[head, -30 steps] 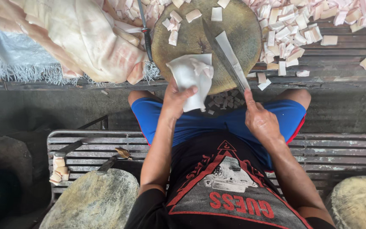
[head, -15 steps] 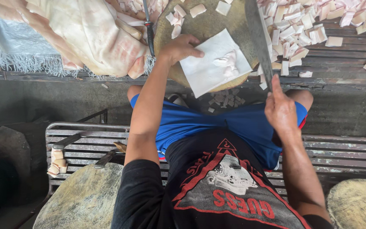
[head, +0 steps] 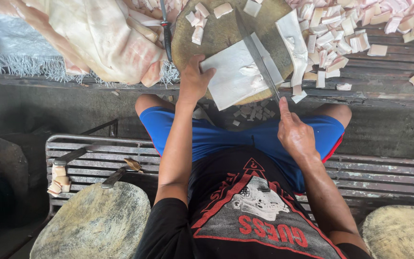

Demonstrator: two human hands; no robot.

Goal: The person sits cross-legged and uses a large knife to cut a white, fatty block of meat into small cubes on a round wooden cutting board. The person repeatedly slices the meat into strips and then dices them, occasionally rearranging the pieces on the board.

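The left hand lies flat on the near corner of a pale slab of fat, fingers spread and pressing it down on the round wooden chopping block, so its grip is open rather than closed around anything. The right hand is wrapped tight about the handle of a long knife, whose blade runs across the slab toward the far edge of the block; the edge seems to rest on the fat, though the angle makes that hard to confirm. A cut strip stands just right of the blade. Small cut cubes are heaped on the slatted wooden counter to the right of the block. To the left, large uncut sheets of fat lie piled, with a second knife beside them.
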